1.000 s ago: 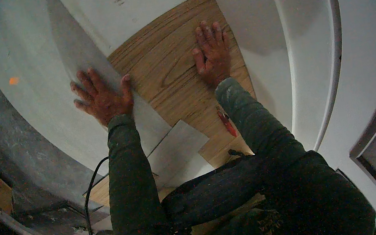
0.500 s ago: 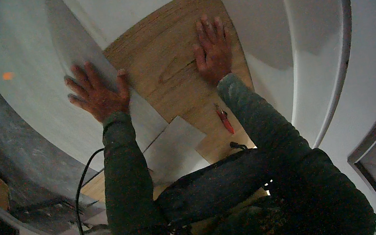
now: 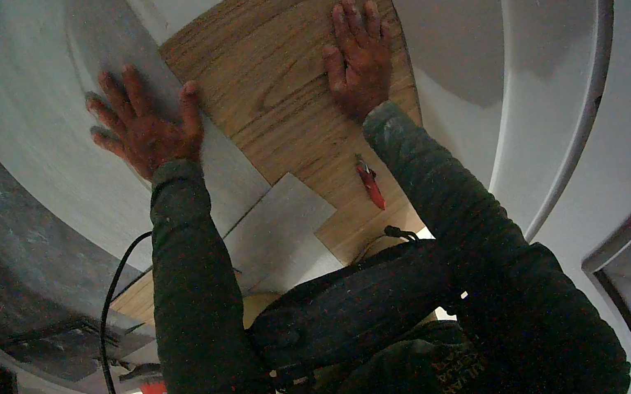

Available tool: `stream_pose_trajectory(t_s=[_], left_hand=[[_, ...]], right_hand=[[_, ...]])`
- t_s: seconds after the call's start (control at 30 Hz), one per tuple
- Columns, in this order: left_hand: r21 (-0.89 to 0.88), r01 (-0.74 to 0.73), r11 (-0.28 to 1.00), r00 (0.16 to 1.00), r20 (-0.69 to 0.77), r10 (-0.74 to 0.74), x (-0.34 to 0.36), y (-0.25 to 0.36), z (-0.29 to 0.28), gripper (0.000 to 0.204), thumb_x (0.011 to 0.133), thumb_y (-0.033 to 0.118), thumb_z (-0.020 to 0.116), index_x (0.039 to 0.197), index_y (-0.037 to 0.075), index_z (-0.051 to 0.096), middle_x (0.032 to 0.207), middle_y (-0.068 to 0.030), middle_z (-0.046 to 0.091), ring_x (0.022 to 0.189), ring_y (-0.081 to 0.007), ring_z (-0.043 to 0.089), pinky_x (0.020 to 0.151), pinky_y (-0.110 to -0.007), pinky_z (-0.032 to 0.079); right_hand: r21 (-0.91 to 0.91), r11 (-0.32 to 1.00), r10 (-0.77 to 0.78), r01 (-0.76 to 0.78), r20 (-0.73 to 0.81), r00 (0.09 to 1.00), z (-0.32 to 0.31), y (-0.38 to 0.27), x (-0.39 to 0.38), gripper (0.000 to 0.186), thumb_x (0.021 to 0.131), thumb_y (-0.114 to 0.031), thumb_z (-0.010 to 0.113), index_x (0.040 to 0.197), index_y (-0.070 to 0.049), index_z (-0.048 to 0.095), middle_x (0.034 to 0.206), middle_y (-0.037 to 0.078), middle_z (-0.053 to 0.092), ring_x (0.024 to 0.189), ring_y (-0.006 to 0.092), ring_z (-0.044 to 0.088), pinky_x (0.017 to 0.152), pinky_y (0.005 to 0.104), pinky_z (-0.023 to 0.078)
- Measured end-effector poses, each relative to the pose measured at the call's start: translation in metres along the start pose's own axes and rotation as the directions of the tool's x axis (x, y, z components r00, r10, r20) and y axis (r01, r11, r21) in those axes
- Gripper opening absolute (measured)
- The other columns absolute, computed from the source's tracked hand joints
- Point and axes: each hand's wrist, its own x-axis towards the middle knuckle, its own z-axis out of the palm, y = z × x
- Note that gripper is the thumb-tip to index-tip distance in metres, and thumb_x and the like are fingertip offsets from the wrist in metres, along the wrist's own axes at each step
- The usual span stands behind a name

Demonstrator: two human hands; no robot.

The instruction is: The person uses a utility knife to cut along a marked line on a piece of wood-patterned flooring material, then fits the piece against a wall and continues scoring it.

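The left hand lies palm down, fingers spread, on the pale grey panel, beside the left edge of the wood-grain panel. The right hand lies flat near that panel's right edge, fingers slightly parted. Neither grips anything. A red-handled tool rests below the right hand.

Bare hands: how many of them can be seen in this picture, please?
2. The left hand lies palm down on the pale grey panel; the right hand lies palm down on the wood-grain panel. Neither is hidden.
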Motion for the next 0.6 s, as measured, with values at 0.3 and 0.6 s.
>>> stream_pose_trajectory(t_s=[0.3,0.6], left_hand=[[-0.013,0.009,1.0,1.0,-0.001,-0.009,0.006,0.002,0.001,0.089,0.077,0.072,0.053,0.143,0.016,0.038,0.156,-0.0098,0.023,0.143,-0.0409,0.014,0.108,-0.067,0.012],[0.047,-0.008,0.999,1.0,0.025,0.007,0.01,0.003,0.003,0.092,0.075,0.077,0.05,0.145,0.018,0.036,0.157,-0.0078,0.02,0.143,-0.0399,0.014,0.109,-0.066,0.013]], right_hand=[[0.017,1.0,-0.017,0.017,-0.036,0.999,0.006,0.004,0.002,0.061,0.088,-0.028,0.053,0.144,-0.011,0.037,0.151,0.011,0.033,0.139,0.042,0.025,0.112,0.0582,0.016],[-0.017,0.999,0.032,-0.033,-0.042,0.999,0.008,0.002,0.001,0.059,0.089,-0.029,0.049,0.144,-0.01,0.038,0.151,0.013,0.033,0.139,0.0425,0.026,0.113,0.0579,0.014]])
